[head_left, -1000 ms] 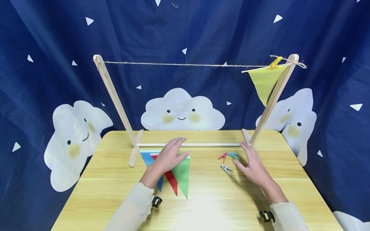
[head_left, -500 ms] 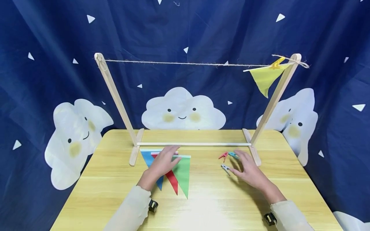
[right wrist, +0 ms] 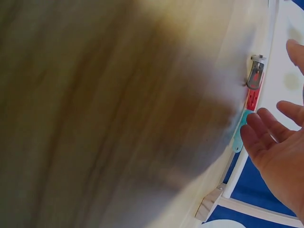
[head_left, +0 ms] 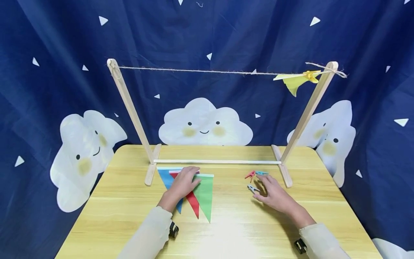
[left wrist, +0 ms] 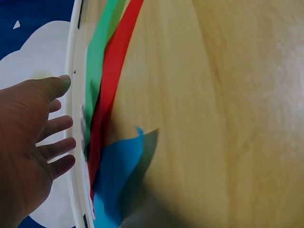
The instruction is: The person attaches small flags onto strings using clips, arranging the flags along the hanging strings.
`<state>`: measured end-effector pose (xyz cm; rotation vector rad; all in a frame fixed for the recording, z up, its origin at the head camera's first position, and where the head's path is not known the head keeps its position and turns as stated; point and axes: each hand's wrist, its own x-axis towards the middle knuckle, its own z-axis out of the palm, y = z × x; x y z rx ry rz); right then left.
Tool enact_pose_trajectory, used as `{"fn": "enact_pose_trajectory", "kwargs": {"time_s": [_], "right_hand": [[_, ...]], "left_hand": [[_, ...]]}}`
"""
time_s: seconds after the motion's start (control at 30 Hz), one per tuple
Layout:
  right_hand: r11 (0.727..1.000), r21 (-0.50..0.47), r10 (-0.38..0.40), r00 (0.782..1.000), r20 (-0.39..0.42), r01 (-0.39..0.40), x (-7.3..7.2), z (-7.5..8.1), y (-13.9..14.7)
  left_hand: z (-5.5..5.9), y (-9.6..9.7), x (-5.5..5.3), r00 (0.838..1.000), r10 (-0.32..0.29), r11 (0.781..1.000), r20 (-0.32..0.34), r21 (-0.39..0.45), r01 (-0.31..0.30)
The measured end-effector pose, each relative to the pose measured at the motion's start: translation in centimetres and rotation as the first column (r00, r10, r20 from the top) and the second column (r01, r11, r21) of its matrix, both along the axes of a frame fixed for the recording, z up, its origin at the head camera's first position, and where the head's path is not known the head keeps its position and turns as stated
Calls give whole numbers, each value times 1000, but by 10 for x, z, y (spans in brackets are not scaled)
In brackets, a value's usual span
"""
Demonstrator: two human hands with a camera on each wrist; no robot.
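Observation:
In the head view three pennants lie overlapping on the table: a blue pennant (head_left: pixel 166 177), a red pennant (head_left: pixel 193 205) and a green pennant (head_left: pixel 206 194). My left hand (head_left: pixel 183 182) is over them, fingers extended, near their white top edges; the left wrist view shows nothing in its grasp. Loose clothespins lie to the right: a red clothespin (head_left: pixel 249 175), a teal clothespin (head_left: pixel 261 173) and a grey clothespin (head_left: pixel 252 188). My right hand (head_left: pixel 274 194) hovers beside them with thumb and fingers spread, its fingertips close to the grey and teal ones.
A wooden frame with two posts (head_left: pixel 130 111) and a white crossbar (head_left: pixel 216 161) stands at the table's back. Twine (head_left: pixel 200 71) runs between the post tops. A yellow clothespin (head_left: pixel 311 76) holds a yellow pennant (head_left: pixel 292 85) at its right end. A dark blue curtain (head_left: pixel 207 36) hangs behind.
My right hand has moved left and nearer, from the right post's foot to beside the clothespins. My left hand has drawn slightly back over the pennants. The hanging yellow pennant has swung up.

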<state>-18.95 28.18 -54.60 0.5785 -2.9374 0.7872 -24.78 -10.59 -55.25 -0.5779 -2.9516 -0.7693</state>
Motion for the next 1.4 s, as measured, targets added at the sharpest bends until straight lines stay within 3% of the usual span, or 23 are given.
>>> {"fn": "enact_pose_trajectory", "kwargs": {"time_s": [0.23, 0.63, 1.17, 1.4], "right_hand": [[999, 38, -31, 998, 52, 29, 2, -4, -2], [999, 42, -12, 997, 81, 9, -3, -5, -3], [1000, -11, 6, 997, 71, -5, -12, -13, 0], [1000, -9, 18, 997, 79, -17, -13, -11, -1]], "left_hand": [[-5, 2, -1, 999, 19, 999, -51, -27, -20], [-11, -3, -5, 995, 89, 996, -50, -2, -90], [-10, -5, -11, 995, 103, 995, 9, -14, -103], [-8, -7, -18, 991, 107, 994, 83, -23, -105]]}}
